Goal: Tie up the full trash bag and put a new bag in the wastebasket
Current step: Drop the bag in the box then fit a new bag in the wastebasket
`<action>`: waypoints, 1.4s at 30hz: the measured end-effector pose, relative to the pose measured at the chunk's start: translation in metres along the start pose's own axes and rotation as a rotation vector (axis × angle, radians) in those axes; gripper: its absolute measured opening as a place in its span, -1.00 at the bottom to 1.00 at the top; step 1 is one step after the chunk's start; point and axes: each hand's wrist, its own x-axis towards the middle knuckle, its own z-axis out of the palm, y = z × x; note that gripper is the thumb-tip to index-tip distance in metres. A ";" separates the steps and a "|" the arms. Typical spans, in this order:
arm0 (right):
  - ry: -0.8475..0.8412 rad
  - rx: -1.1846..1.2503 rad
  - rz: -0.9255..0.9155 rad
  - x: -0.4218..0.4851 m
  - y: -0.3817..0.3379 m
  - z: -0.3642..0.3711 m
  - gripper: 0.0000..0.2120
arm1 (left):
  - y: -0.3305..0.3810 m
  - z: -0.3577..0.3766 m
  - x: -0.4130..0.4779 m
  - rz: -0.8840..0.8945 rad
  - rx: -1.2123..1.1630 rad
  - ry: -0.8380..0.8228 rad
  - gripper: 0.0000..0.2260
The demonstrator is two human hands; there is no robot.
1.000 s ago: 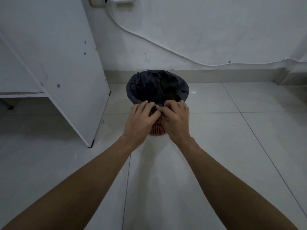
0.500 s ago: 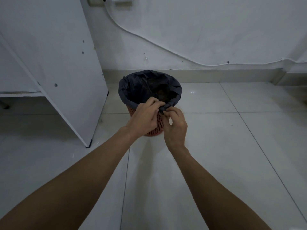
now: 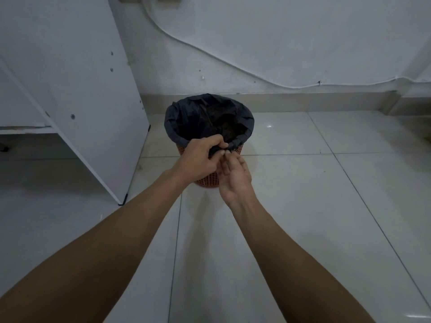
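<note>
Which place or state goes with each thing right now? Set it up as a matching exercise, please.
1 black plastic trash bag
2 red perforated plastic wastebasket
3 white cable
4 left hand

a runs along the wall
b pinches the bag's near edge
c stands on the tiled floor
d lines the basket, folded over its rim

Pairs: 1-d, 2-c, 3-a, 4-b.

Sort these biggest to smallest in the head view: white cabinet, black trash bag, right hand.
1. white cabinet
2. black trash bag
3. right hand, nearer the camera yet it looks smallest
</note>
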 end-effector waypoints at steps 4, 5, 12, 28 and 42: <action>0.041 -0.033 0.036 0.001 -0.008 0.004 -0.89 | 0.000 -0.001 -0.002 0.007 0.011 -0.013 -0.95; 0.052 -0.045 0.033 0.001 -0.009 0.007 -0.86 | 0.000 -0.001 -0.001 0.009 0.015 -0.008 -0.95; 0.137 -0.107 0.145 0.000 -0.018 0.022 -0.72 | 0.005 0.004 0.000 0.019 0.047 0.022 -0.94; 0.275 -0.227 0.167 0.015 -0.031 0.043 -0.60 | 0.002 0.015 0.003 0.076 0.131 0.042 -0.97; 0.381 -0.360 -0.059 0.013 -0.051 0.040 -0.86 | 0.023 0.015 0.019 -1.170 -1.115 0.864 -0.82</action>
